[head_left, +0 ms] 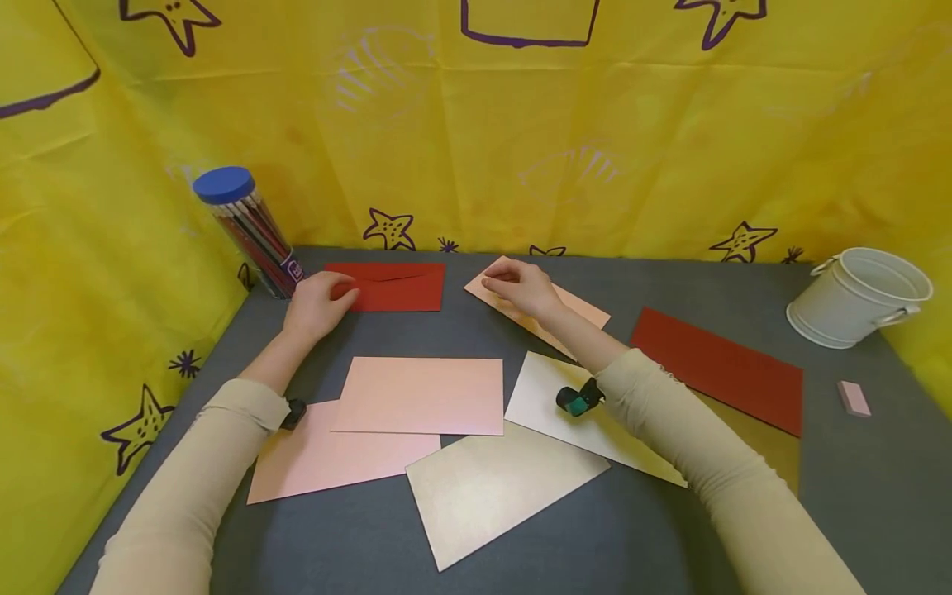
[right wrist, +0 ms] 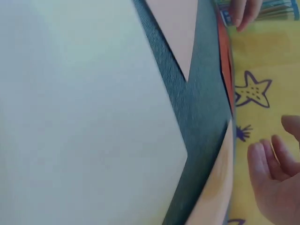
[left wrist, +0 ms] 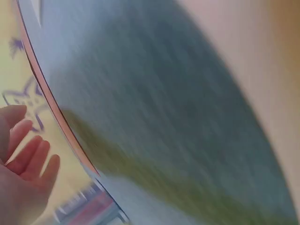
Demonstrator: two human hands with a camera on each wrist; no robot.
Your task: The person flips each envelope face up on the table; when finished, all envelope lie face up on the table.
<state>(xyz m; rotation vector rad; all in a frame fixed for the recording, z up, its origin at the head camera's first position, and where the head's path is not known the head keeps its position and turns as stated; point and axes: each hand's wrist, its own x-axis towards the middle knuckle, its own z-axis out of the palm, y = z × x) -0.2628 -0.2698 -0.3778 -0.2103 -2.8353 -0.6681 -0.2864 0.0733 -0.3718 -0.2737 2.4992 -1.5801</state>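
Yellow cloth (head_left: 483,124) behind a grey desk (head_left: 335,545), with peach envelope (right wrist: 215,187) at the back middle, red envelope (head_left: 405,295) to its left. On the peach or just above, right hand (head_left: 524,287); over the red one's left end, left hand (head_left: 316,306); fingers loosely parted on both, contact impossible to tell.

The left hand (left wrist: 23,187) is low on the left, with its fingers a bit bent and a bit apart. Behind it is a yellow cloth (left wrist: 69,174) with a purple starfish drawing (left wrist: 32,101) and a spiky purple spot (left wrist: 16,44). Near the hand, a thin orange-red paper strip (left wrist: 69,133) runs along the edge of the big grey-blue table (left wrist: 164,93). A purple and pink tube (left wrist: 89,206) peeks in at the bottom. A yellow-green band (left wrist: 126,161) crosses the table. The big pale pink shape (left wrist: 272,70) on the right is too blurry to name.
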